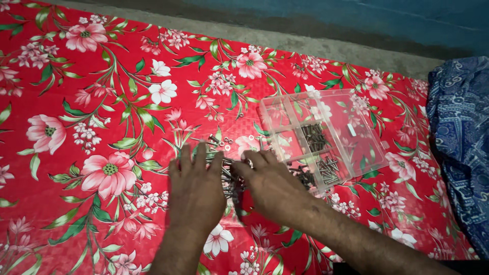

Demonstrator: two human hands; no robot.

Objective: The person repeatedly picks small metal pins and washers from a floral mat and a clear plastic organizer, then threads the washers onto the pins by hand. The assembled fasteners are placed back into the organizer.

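Both hands lie palm-down on a red floral bedsheet [76, 102], the left hand [196, 191] and right hand [270, 186] with fingers spread flat over a heap of metal screws [229, 178]. Just beside the right hand, toward the sheet's far right corner, sits a clear plastic compartment box [326, 135] holding more screws; a blue patterned cloth [458, 132] lies past the right edge.

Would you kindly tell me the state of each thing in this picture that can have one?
Clear plastic box: open, some compartments holding screws.
Pile of screws: loose on the cloth, partly under both hands.
Washers: scattered beside the pile.
Left hand: flat, palm down on the pile.
Right hand: palm down, fingers on the screws.
Flowered cloth: spread flat.
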